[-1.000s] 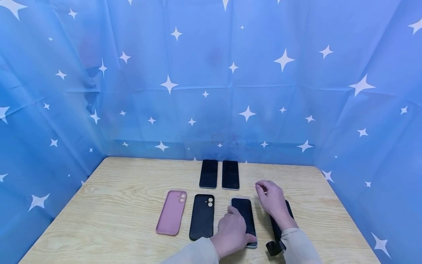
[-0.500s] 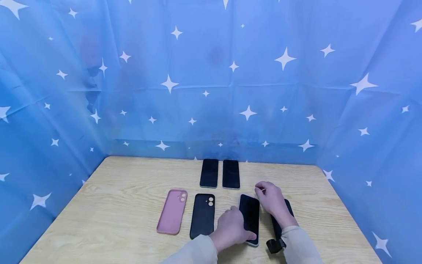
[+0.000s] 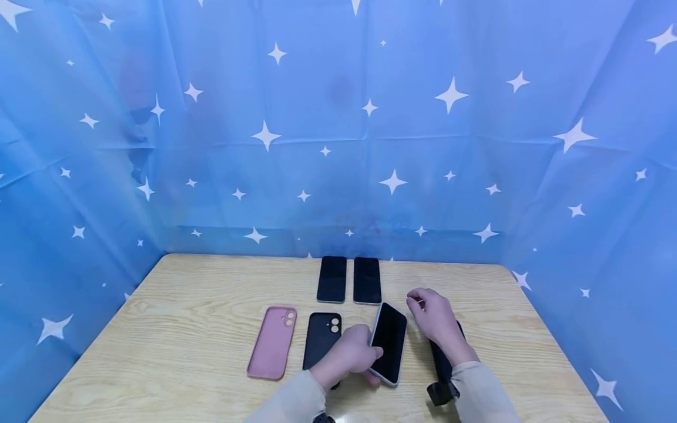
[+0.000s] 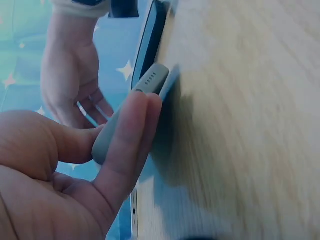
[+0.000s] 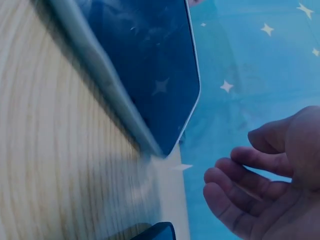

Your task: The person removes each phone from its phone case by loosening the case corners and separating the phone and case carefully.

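Note:
My left hand (image 3: 351, 352) holds a phone (image 3: 390, 343) in a pale grey-green case by its left side. The thumb lies on the screen edge and the fingers go underneath. In the left wrist view the cased phone (image 4: 155, 79) is tilted, lifted off the wood. Its dark screen (image 5: 145, 55) shows large in the right wrist view. Just right of it, my right hand (image 3: 433, 314) hovers with loosely curled fingers and nothing in them. Beneath the left hand and sleeve, a black phone case (image 3: 321, 335) is partly covered. A pink phone case (image 3: 272, 343) lies farther left.
Two dark phones (image 3: 332, 279) lie side by side near the table's back edge. Under the right forearm is a dark flat phone-like object (image 3: 440, 361), partly hidden. The wooden table (image 3: 185, 329) is enclosed by a blue star-patterned curtain (image 3: 317, 88).
The cased phone first slid and turned slightly right under my left hand, then was gripped, lifted and moved left, tilted. My right hand has hardly moved.

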Demonstrator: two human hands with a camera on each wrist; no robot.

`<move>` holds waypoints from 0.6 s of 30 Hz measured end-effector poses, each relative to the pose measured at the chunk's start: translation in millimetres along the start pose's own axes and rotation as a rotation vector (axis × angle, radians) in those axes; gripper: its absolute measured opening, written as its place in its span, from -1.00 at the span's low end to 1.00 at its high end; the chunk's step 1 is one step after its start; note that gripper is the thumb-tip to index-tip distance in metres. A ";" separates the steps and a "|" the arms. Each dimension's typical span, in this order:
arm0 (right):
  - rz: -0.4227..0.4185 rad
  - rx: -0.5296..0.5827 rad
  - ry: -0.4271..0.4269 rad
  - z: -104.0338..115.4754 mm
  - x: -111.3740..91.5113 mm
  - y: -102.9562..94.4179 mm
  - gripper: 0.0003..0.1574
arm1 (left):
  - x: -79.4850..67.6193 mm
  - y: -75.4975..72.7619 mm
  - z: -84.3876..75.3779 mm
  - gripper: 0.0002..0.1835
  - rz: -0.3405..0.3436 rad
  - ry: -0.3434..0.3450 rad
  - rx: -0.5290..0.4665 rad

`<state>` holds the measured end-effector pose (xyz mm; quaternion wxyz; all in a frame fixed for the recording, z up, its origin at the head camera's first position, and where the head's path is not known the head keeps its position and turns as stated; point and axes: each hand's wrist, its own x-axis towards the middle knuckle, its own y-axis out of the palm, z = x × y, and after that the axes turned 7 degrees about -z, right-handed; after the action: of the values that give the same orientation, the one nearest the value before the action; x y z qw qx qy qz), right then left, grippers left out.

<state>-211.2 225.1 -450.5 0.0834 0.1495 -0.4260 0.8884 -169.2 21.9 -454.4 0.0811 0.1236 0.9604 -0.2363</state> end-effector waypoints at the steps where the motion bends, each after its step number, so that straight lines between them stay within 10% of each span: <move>1: 0.000 0.001 -0.002 1.0 0.6 0.1 -0.74 | 0.6 -3.1 1.5 -0.81 -0.008 -0.002 -0.015; 18: 0.019 0.180 0.032 31.6 18.2 -0.5 -0.55 | -3.0 -47.9 10.2 -0.91 -0.098 0.199 -0.285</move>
<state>-222.1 201.1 -425.3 0.0679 0.1383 -0.3442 0.9262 -178.5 -24.6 -441.9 -0.0094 0.0869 0.9923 -0.0879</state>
